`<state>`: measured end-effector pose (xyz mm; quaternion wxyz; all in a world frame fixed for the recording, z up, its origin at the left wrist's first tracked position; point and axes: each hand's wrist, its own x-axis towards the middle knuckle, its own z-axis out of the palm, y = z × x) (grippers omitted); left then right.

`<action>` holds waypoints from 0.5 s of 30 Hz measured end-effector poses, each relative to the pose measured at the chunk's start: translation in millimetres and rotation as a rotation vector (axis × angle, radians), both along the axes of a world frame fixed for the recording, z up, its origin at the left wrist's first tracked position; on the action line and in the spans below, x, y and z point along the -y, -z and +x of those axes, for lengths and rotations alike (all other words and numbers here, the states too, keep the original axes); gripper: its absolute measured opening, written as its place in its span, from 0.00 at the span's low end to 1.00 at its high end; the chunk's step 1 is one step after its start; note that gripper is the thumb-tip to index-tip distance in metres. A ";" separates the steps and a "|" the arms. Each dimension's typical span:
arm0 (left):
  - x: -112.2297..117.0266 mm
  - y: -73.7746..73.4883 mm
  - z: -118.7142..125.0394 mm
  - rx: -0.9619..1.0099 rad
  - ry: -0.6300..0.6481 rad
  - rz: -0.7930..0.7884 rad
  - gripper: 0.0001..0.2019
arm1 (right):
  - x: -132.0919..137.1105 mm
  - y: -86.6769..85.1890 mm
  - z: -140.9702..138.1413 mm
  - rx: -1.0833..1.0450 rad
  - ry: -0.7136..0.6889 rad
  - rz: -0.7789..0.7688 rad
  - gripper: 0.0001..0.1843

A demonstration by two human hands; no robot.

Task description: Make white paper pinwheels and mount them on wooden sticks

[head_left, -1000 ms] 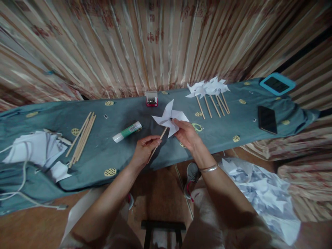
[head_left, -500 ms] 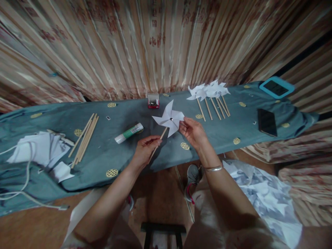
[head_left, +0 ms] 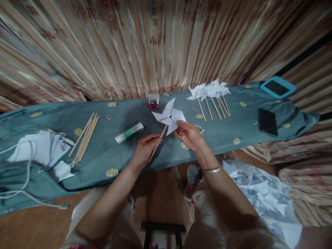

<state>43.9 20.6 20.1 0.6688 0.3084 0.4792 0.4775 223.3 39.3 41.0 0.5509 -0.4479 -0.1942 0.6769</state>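
Observation:
A white paper pinwheel (head_left: 169, 111) with a shiny pin at its centre is held over the table, tilted on its thin wooden stick. My left hand (head_left: 145, 148) is closed around that stick below the blades, thumb and fingers pinching it. At the lower right blades, the fingertips of my right hand (head_left: 190, 135) grip the paper edge. A glue stick (head_left: 129, 132) with a green label lies left of the pinwheel. Just behind the pinwheel, a small red box (head_left: 154, 101) stands with its lid up and metal pins inside.
Several finished pinwheels (head_left: 209, 91) lie at the back right. Loose wooden sticks (head_left: 86, 141) and a paper stack (head_left: 43, 147) with a white cable (head_left: 28, 173) are at left. A phone (head_left: 268, 122) and blue-framed device (head_left: 278, 87) lie right. A bag of paper pieces (head_left: 267, 197) stands below.
My right hand has shifted slightly left and down, from the right blade's tip to the lower right blades. The pinwheel's head has turned a little; my left hand keeps its hold.

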 end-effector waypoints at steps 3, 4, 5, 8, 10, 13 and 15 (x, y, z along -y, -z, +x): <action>0.3 -1.6 0.0 -0.016 0.004 0.002 0.17 | 0.6 0.9 -3.9 -0.044 -0.004 -0.005 0.12; 0.5 -2.0 -0.1 -0.018 0.005 0.005 0.17 | 1.0 1.4 -5.4 -0.063 -0.007 -0.009 0.12; 0.7 -2.2 -0.3 -0.017 0.007 0.008 0.17 | 1.4 2.1 -7.1 -0.082 -0.014 -0.015 0.12; 0.9 -2.4 -0.8 -0.015 0.009 0.019 0.16 | 3.1 5.1 -11.1 -0.132 -0.049 -0.030 0.11; 0.5 -2.6 -1.2 -0.014 0.004 0.025 0.16 | 4.0 7.2 -11.9 -0.150 -0.086 -0.035 0.11; -1.1 -3.4 -1.9 0.001 -0.009 0.016 0.16 | 3.9 9.0 -9.1 -0.137 -0.138 -0.057 0.12; -2.2 -4.1 -2.8 0.023 -0.022 -0.001 0.17 | 2.5 9.1 -4.9 -0.092 -0.147 -0.083 0.14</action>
